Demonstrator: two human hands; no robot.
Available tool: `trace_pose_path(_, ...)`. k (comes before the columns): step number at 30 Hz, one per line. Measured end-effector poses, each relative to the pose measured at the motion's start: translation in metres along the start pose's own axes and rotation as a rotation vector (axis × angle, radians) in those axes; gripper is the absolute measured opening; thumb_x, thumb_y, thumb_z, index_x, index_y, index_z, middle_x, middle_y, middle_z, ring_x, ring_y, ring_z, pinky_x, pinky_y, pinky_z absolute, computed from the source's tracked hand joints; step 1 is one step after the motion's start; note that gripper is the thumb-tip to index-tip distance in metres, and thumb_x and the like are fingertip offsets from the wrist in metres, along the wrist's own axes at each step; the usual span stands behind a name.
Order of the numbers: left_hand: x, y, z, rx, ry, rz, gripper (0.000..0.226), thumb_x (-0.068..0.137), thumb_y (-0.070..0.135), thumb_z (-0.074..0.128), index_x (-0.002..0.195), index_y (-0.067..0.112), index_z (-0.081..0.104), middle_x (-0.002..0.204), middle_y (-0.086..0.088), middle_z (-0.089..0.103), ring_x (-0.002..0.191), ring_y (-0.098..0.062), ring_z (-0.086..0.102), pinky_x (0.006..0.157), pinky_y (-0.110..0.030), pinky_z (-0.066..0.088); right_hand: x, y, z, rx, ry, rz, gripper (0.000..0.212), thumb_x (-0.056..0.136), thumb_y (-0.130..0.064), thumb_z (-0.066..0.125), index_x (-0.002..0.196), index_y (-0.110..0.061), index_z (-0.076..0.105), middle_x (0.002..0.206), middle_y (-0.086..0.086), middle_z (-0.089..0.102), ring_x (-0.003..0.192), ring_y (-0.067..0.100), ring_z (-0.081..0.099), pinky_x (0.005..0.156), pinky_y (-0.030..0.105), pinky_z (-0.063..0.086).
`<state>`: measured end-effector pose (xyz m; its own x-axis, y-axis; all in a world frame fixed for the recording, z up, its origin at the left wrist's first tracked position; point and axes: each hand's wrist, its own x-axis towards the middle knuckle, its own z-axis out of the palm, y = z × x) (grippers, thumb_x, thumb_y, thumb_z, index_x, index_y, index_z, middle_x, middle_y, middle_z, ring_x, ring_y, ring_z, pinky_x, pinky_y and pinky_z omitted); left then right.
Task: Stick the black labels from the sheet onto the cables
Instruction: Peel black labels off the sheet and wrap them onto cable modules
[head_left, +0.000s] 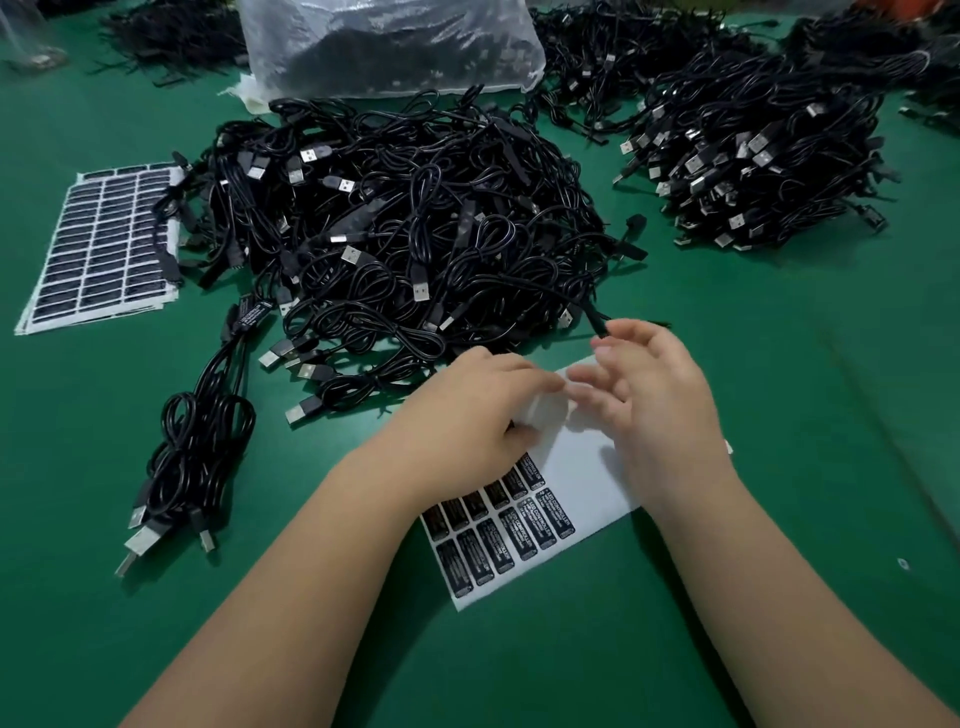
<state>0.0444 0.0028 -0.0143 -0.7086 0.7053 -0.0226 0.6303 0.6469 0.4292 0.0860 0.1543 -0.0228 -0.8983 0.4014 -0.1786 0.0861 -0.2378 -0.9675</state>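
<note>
Several labels (540, 525) (seemingly "LED CONTROLLER")

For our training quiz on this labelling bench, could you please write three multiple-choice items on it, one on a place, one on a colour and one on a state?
1. Where does the full label sheet lie?
A. Left of the big cable pile
B. Under the plastic bag
C. On the right-hand pile

2. What colour is the table top?
A. Grey
B. Green
C. White

3. How is the near label sheet under the hands?
A. Full of labels
B. Bare of labels
C. Partly used, with black labels only at its near end

Answers:
1 A: it lies flat on the table at the pile's left edge.
2 B: green shows all round the piles.
3 C: labels fill the near end below the left hand, while the part by the right hand is bare white.
</note>
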Motion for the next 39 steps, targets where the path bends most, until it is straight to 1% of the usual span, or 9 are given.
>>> trace_pose_path(6,0.004,0.007,-0.002,-0.022,0.234,-0.087,0.038,0.095,0.025,0.053,0.134,0.022,0.053,0.13,0.006,0.054,0.118,-0.017,0.046,0.098,-0.036,0.04,0.014,0.003,-0.002,0.188,0.195,0.024,0.013,0.088,-0.004,0.051,0.087,-0.013,0.06,0.053,-0.007,0.059,0.048,0.008,0.057,0.056,0.027,0.052)
trace_pose_path(9,0.02,0.018,-0.004,-0.05,0.426,-0.125,0.049,0.093,0.018,0.051,0.142,0.014,0.043,0.144,-0.001,0.043,0.124,-0.021,0.045,0.101,-0.04,0.041,0.011,0.008,0.0,-0.045,0.146,-0.066,0.015,0.083,-0.016,0.051,0.094,-0.025,0.054,0.075,0.0,0.062,0.05,0.009,0.057,0.051,0.027,0.05)
trace_pose_path(12,0.045,0.022,-0.006,0.054,0.29,-0.301,0.062,0.095,0.022,0.049,0.149,0.01,0.021,0.151,-0.006,0.025,0.122,-0.027,0.046,0.089,-0.041,0.046,0.009,0.007,0.002,-0.114,0.158,-0.15,0.028,0.08,-0.019,0.051,0.104,-0.032,0.046,0.096,0.0,0.055,0.054,0.007,0.058,0.049,0.026,0.05)
trace_pose_path(16,0.063,0.019,-0.011,0.423,0.279,-0.356,0.017,0.094,0.018,0.056,0.11,0.013,0.053,0.119,-0.007,0.045,0.063,-0.025,0.042,0.047,-0.03,0.025,0.007,0.006,0.004,-0.116,0.106,-0.271,0.057,0.082,-0.014,0.051,0.128,-0.037,0.026,0.101,-0.003,0.052,0.051,0.007,0.056,0.048,0.028,0.052)
trace_pose_path(20,0.067,0.019,-0.038,0.446,0.544,-0.238,0.024,0.099,0.032,0.047,0.101,0.013,0.063,0.107,-0.006,0.055,0.088,-0.026,0.049,0.061,-0.034,0.035,0.004,0.01,0.006,-0.18,0.128,-0.394,0.076,0.083,-0.017,0.051,0.145,-0.034,0.012,0.106,-0.01,0.051,0.054,0.009,0.058,0.051,0.023,0.051)
trace_pose_path(25,0.037,0.03,-0.058,-0.266,0.507,-0.216,0.024,0.096,0.029,0.043,0.078,0.015,0.051,0.069,-0.001,0.061,0.066,-0.022,0.054,0.06,-0.035,0.041,0.0,0.008,0.007,-0.172,0.145,-0.427,0.086,0.083,-0.019,0.05,0.15,-0.036,0.0,0.126,-0.015,0.04,0.072,0.011,0.066,0.06,0.019,0.051)
trace_pose_path(27,0.018,0.03,-0.052,-0.325,0.393,-0.232,0.013,0.093,0.023,0.044,0.098,0.024,0.056,0.07,0.003,0.062,0.062,-0.02,0.059,0.057,-0.033,0.047,0.0,0.007,0.008,-0.169,0.122,-0.415,0.086,0.084,-0.019,0.049,0.15,-0.035,-0.002,0.13,-0.011,0.039,0.072,0.009,0.066,0.059,0.019,0.052)
trace_pose_path(31,-0.004,0.016,-0.034,-0.497,0.12,-0.306,0.047,0.09,0.018,0.052,0.13,0.044,0.046,0.088,0.005,0.065,0.059,-0.02,0.062,0.052,-0.034,0.055,-0.002,0.008,0.008,-0.218,0.021,-0.391,0.083,0.092,-0.015,0.052,0.151,-0.036,-0.001,0.125,-0.007,0.049,0.07,0.011,0.069,0.056,0.022,0.054)
trace_pose_path(39,-0.012,-0.006,-0.023,-0.822,0.065,-0.179,0.034,0.077,0.023,0.063,0.106,0.039,0.065,0.082,-0.006,0.07,0.064,-0.011,0.057,0.061,-0.026,0.05,0.004,0.011,0.004,-0.253,-0.01,-0.321,0.081,0.091,-0.005,0.056,0.15,-0.039,0.011,0.106,-0.01,0.065,0.069,0.021,0.065,0.061,0.017,0.053)
